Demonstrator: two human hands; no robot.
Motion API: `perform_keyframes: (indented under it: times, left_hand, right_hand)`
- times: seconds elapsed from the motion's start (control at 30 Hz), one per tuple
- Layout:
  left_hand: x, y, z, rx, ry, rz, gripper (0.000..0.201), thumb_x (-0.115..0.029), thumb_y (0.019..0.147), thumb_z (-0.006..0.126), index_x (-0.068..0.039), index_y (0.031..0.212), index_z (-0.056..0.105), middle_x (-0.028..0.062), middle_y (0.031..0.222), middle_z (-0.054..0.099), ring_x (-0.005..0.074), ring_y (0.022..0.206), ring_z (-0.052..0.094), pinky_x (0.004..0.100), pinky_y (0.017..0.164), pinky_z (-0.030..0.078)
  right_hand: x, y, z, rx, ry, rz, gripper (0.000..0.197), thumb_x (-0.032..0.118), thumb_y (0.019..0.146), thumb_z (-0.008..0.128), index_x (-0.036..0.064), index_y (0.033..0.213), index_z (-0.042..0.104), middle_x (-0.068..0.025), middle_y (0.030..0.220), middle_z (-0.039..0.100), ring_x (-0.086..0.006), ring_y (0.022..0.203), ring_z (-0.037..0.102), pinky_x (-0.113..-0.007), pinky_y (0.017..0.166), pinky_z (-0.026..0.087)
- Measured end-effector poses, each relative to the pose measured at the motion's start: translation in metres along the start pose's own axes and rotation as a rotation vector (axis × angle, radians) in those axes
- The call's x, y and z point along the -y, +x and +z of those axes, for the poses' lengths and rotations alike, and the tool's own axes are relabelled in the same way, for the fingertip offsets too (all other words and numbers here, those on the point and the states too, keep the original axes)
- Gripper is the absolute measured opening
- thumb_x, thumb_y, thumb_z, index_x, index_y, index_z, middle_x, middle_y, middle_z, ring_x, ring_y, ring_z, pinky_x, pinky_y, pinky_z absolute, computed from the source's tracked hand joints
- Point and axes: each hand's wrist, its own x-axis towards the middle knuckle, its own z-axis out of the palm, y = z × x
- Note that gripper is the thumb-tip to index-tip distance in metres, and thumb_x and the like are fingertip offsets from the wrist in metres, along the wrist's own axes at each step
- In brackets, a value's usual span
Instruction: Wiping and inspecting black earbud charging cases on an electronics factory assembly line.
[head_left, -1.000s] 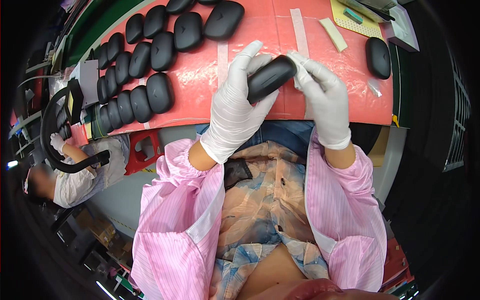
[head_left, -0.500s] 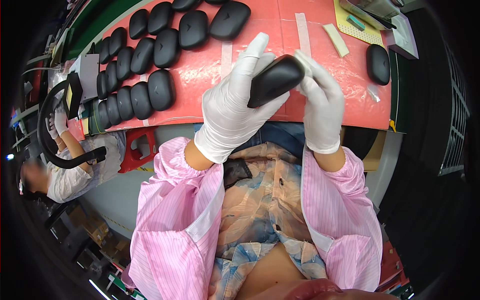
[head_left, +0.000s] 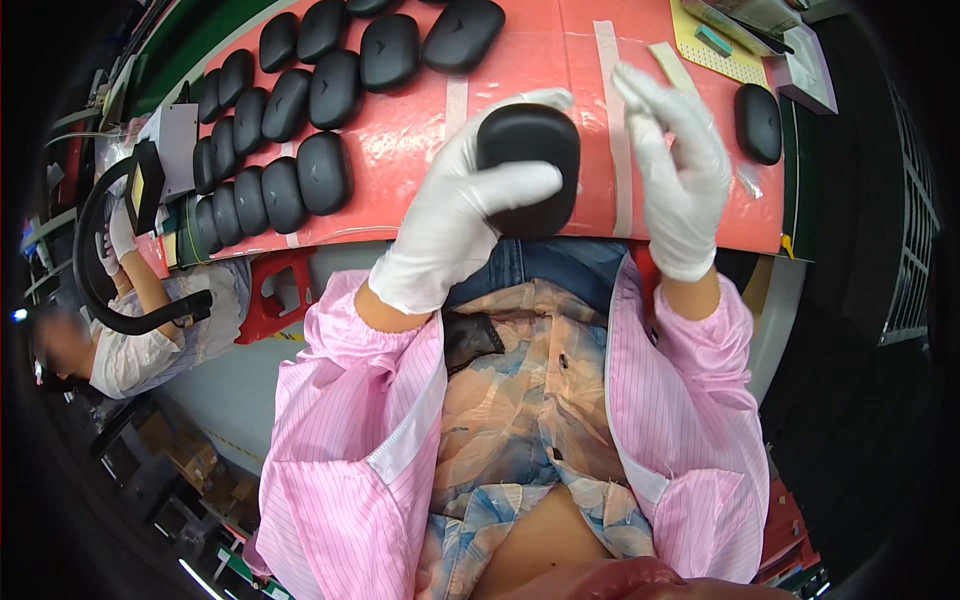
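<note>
and here's the left hand (head_left: 437, 222), gloved in white, closed round a rounded black case (head_left: 530, 135), thumb laid across the broad face and fingers tucked behind. that grip presumably steadies the shell while leaving most of its front uncovered. the case is up off the red table cover (head_left: 400, 160), over the near edge, broad side turned to the wearer, likely for an easy view. over to the right hand (head_left: 683, 170): part open, fingers stretched forward and loosely bent, nothing visible in its grasp, apart from the case and near a pale tape strip (head_left: 622, 205). the gloves probably keep marks off that dark finish.

out left, black cases (head_left: 335, 90) lie in slanting rows, some touching, seemingly grouped to leave working room in the middle. one lone case (head_left: 757, 123) sits at the far right, well apart; the reason can't be told. above it, a cream strip (head_left: 672, 65) lies beside a yellow perforated sheet (head_left: 735, 62).
</note>
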Motion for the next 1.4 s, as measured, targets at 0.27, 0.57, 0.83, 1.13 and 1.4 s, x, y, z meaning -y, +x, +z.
perform_keyframes:
  times: [0.27,0.57,0.83,1.13,1.4]
  left_hand:
    - [0.001,0.005,-0.001,-0.125,-0.347,-0.142,0.043,-0.043,0.098,0.049,-0.003,0.115,0.056,0.0080,0.109,0.065,0.0183,0.094,0.066,0.0334,0.080,0.057]
    - [0.001,0.001,0.013,-0.090,-0.126,-0.188,0.086,-0.075,0.090,0.032,-0.001,0.132,0.048,0.0096,0.125,0.058,0.0219,0.115,0.057,0.0363,0.100,0.044]
    - [-0.004,0.002,0.004,-0.097,-0.267,-0.172,0.076,-0.066,0.095,0.033,-0.001,0.128,0.053,0.0067,0.121,0.060,0.0202,0.110,0.057,0.0350,0.096,0.045]
    - [0.005,0.007,0.011,-0.120,-0.290,-0.116,0.061,-0.048,0.099,0.043,0.005,0.128,0.050,0.0181,0.125,0.058,0.0304,0.114,0.058,0.0420,0.098,0.049]
    - [0.010,0.013,0.008,-0.128,-0.451,0.086,0.036,-0.039,0.098,0.052,-0.006,0.111,0.058,0.0047,0.103,0.063,0.0187,0.096,0.062,0.0327,0.085,0.051]
  right_hand:
    - [0.009,-0.027,-0.010,0.563,-0.183,-0.420,0.046,-0.007,0.061,0.056,0.0066,0.102,0.073,-0.0030,0.071,0.054,-0.0190,0.066,0.052,-0.031,0.057,0.040]
    - [0.015,0.022,0.002,0.356,-0.154,-0.253,0.034,-0.008,0.078,0.054,0.0036,0.107,0.069,-0.0052,0.074,0.056,-0.0191,0.064,0.052,-0.031,0.062,0.044]
    - [0.005,-0.039,-0.014,0.520,-0.110,-0.384,0.040,-0.001,0.063,0.058,0.0091,0.098,0.072,-0.0033,0.083,0.062,-0.0217,0.069,0.055,-0.033,0.062,0.045]
    - [-0.002,-0.016,-0.004,0.208,-0.164,-0.153,0.036,-0.010,0.077,0.052,0.0006,0.108,0.069,-0.0097,0.096,0.063,-0.0218,0.086,0.060,-0.030,0.077,0.048]
    - [0.007,-0.055,0.016,0.193,-0.232,-0.343,0.041,-0.011,0.068,0.060,0.0077,0.103,0.072,-0.0050,0.082,0.057,-0.0199,0.071,0.055,-0.032,0.066,0.045]
